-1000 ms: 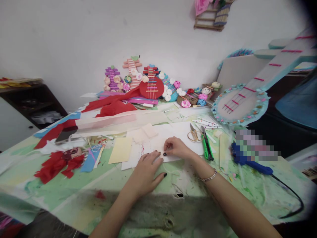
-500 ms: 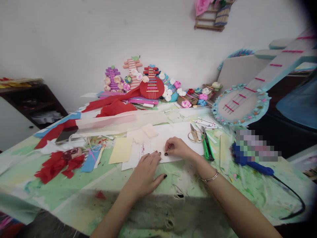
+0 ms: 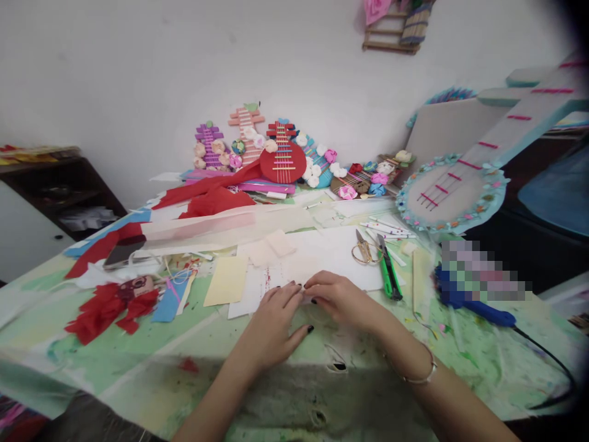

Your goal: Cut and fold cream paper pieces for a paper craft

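Note:
Both my hands rest on the near edge of a white paper sheet on the paint-stained green table. My left hand lies flat on it with fingers stretched out and the thumb spread. My right hand sits just to its right, fingers curled and fingertips meeting the left hand's at the paper's edge. I cannot make out anything small between the fingertips. A cream paper piece lies left of the hands.
Gold scissors and a green utility knife lie right of the paper; a blue glue gun with cord farther right. Red crepe scraps, a phone, craft lutes and a large teal lute crowd the back.
My right hand has slid toward me and left, down to the paper's near edge, until its fingertips meet the left hand's. The left hand has stayed in place.

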`<move>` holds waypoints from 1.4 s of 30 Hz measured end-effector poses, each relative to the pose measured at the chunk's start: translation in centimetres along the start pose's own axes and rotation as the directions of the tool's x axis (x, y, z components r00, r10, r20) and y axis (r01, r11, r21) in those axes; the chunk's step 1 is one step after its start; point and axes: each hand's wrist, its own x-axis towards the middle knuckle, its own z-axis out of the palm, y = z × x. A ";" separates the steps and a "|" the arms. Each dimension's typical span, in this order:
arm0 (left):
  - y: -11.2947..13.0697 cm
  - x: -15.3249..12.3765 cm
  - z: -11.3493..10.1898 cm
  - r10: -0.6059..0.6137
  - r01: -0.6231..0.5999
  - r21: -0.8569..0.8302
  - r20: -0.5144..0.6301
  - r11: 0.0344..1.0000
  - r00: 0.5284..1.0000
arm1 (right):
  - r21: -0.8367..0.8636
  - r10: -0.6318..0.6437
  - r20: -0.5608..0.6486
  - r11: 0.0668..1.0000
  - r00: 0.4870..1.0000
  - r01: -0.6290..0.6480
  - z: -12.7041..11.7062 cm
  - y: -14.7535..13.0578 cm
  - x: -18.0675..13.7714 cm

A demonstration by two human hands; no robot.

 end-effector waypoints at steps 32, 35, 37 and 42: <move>-1.4 0.3 -1.1 0.114 -0.117 0.032 0.072 0.993 0.991 | -0.292 0.058 0.056 0.956 0.997 -0.039 2.6 -1.0 -3.0; -1.6 0.4 -1.3 0.111 -0.114 0.026 0.095 0.993 0.989 | -0.334 0.086 0.047 0.940 0.995 -0.065 2.9 -1.2 -3.1; -1.8 0.5 -1.5 0.114 -0.117 0.018 0.127 0.993 0.985 | -0.357 0.111 0.041 0.930 0.993 -0.089 3.0 -1.5 -3.0; -2.8 1.4 -2.4 0.155 -0.146 -0.059 0.201 0.988 0.967 | -0.354 0.153 0.043 0.926 0.987 -0.128 2.9 -2.0 -2.9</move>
